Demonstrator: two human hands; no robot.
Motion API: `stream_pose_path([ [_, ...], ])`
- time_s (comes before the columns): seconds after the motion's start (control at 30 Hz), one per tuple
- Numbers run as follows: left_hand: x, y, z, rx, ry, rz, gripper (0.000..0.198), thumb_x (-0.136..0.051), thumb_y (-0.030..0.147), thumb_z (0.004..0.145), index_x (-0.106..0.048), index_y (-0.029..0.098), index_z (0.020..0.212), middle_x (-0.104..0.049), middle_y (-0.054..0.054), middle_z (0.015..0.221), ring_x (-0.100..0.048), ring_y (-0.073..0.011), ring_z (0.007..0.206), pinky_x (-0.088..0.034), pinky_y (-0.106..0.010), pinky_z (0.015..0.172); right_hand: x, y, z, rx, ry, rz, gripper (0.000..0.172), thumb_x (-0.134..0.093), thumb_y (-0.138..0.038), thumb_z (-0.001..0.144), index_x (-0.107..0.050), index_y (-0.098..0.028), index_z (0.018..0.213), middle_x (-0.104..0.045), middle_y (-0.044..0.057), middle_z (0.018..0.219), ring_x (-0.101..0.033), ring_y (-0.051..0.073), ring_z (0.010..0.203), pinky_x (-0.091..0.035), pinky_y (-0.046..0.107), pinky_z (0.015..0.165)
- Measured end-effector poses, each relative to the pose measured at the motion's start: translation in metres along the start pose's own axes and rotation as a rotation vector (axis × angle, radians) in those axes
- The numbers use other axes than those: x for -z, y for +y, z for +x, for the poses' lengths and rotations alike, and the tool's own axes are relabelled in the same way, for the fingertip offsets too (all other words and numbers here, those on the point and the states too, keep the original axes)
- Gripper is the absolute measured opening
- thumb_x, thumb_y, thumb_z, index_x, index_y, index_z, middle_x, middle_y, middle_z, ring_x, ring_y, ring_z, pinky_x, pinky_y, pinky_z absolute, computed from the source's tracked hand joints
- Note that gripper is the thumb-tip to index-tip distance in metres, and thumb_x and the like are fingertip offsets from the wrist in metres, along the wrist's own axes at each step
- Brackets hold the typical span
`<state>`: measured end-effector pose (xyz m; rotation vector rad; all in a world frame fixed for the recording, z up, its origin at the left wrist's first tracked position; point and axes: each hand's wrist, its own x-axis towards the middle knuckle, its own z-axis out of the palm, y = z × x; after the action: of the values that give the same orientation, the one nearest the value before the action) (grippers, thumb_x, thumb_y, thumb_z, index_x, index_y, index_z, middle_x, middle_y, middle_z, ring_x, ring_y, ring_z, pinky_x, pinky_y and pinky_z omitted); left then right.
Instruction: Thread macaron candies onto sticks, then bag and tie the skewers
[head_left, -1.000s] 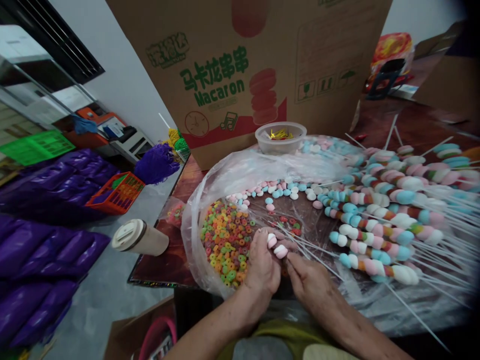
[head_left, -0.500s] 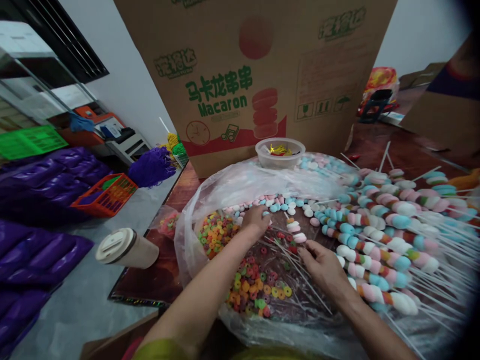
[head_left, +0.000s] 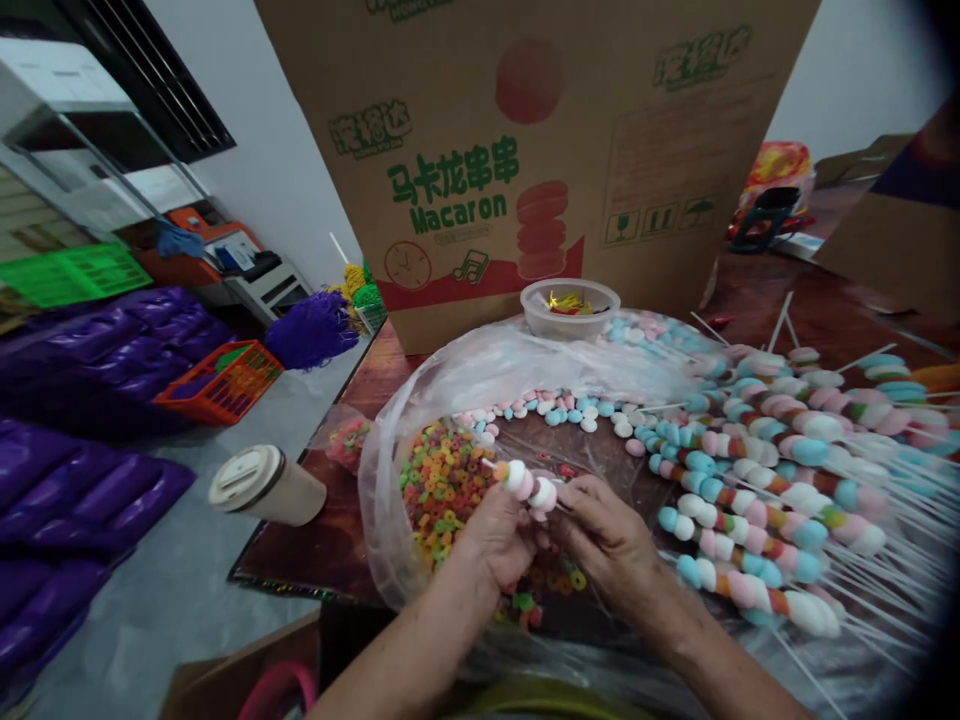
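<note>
My left hand (head_left: 491, 535) and my right hand (head_left: 606, 540) meet over a clear plastic sheet (head_left: 450, 375) and both pinch one thin white stick. On that candy skewer (head_left: 525, 484) sit white and pink marshmallow pieces with an orange ring at the tip. Just left of my hands lies a heap of coloured cereal rings (head_left: 439, 480). Loose pink, blue and white marshmallow discs (head_left: 559, 408) form a row beyond them. To the right lie several finished skewers (head_left: 757, 480) side by side.
A large cardboard box (head_left: 525, 150) printed "Macaron" stands behind a small plastic bowl (head_left: 570, 306). A lidded paper cup (head_left: 266, 486) lies on its side at the table's left edge. Purple bags (head_left: 90, 420) and an orange basket (head_left: 221, 380) cover the floor to the left.
My left hand came back from the marshmallow row to the stick. Both hands drew together near me, and an orange ring now shows at the skewer's tip.
</note>
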<state>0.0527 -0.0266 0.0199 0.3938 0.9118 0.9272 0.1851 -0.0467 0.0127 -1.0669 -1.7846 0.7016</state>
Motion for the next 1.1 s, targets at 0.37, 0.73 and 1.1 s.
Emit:
stream_pose_path([
  [0.37, 0.000, -0.007, -0.019, 0.055, 0.012, -0.089, 0.017, -0.068, 0.018, 0.059, -0.060, 0.012, 0.073, -0.054, 0.003, 0.055, -0.043, -0.0040, 0.040, -0.031, -0.015, 0.037, 0.002, -0.012, -0.021, -0.361, 0.118, 0.350, 0.019, -0.057, -0.034, 0.078, -0.057, -0.017, 0.087, -0.059, 0.002, 0.077, -0.055, 0.014, 0.073, -0.045, 0.024, 0.067],
  [0.73, -0.015, -0.012, -0.042, -0.305, -0.113, 0.387, 0.039, -0.072, 0.031, 0.062, -0.064, 0.012, 0.095, -0.064, -0.004, 0.075, -0.053, -0.0085, 0.059, -0.043, -0.019, 0.057, -0.006, -0.014, -0.018, -0.592, 0.157, 0.614, 0.034, -0.060, -0.049, 0.070, -0.056, -0.015, 0.076, -0.047, -0.004, 0.055, -0.041, 0.007, 0.047, -0.035, 0.018, 0.042],
  [1.1, 0.009, -0.012, -0.016, -0.475, 0.289, 0.469, 0.022, -0.067, 0.020, 0.060, -0.065, 0.013, 0.081, -0.065, -0.002, 0.071, -0.056, -0.0110, 0.063, -0.044, -0.020, 0.059, 0.035, -0.010, -0.076, -0.212, -0.077, -0.363, 0.026, -0.041, -0.034, 0.085, -0.064, -0.023, 0.088, -0.067, 0.004, 0.078, -0.061, 0.016, 0.066, -0.044, 0.024, 0.058],
])
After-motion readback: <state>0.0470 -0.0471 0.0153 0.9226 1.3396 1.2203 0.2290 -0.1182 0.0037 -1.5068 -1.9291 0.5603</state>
